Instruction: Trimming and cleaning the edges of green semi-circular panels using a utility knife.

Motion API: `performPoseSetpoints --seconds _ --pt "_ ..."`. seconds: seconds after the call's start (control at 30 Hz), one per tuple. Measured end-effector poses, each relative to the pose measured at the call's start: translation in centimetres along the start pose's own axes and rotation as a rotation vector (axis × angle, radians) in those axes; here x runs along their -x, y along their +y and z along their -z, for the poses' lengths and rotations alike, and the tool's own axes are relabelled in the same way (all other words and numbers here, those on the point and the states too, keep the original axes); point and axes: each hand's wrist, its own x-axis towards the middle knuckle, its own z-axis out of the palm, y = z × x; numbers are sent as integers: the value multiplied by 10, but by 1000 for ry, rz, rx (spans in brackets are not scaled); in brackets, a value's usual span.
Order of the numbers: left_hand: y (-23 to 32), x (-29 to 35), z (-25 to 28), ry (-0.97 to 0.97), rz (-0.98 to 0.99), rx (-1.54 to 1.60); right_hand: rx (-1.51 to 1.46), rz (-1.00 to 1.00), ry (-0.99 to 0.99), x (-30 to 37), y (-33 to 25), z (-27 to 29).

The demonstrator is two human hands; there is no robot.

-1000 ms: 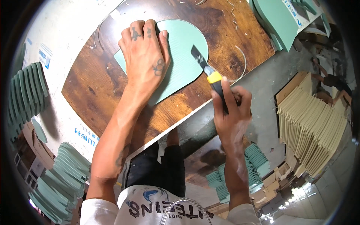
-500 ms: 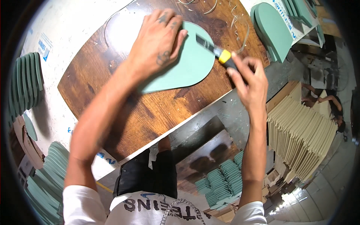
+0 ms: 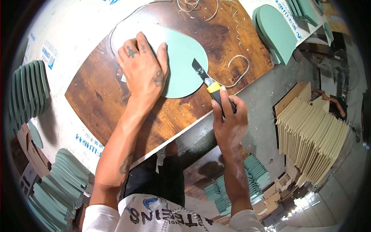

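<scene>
A pale green panel (image 3: 181, 69) with a rounded end lies on the brown wood-grain board (image 3: 104, 100). My left hand (image 3: 145, 67) rests flat on the panel, fingers stretched out and pressing down. In my right hand (image 3: 232, 120) is a utility knife (image 3: 213, 89) with a black and yellow handle and a long dark blade. The blade lies over the panel's rounded edge at its right side. Next to the knife, a thin trimmed strip (image 3: 248, 65) curls over the board.
More curled offcuts (image 3: 189, 4) lie at the board's far side. Stacked green panels stand at the far right (image 3: 276, 34), left (image 3: 31, 91) and lower left (image 3: 58, 185). Beige sheets (image 3: 313, 135) are piled on the right, near another person's arm (image 3: 336, 102). Below are more green stacks (image 3: 255, 170).
My right hand and the knife have come nearer and to the left along the panel's curved edge. The panel has shifted left, and my left hand has moved left and nearer, its fingers straighter.
</scene>
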Motion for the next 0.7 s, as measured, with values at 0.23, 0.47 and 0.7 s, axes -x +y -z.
performPoseSetpoints --seconds 0.23,0.47,0.7 --pt "-5 0 -4 -39 -72 13 -33 16 20 -15 8 -5" --pt "-8 2 -1 -9 -79 26 -77 68 -11 -60 27 -9" --pt "-6 0 -5 103 -114 99 -167 262 -108 -118 48 -5"
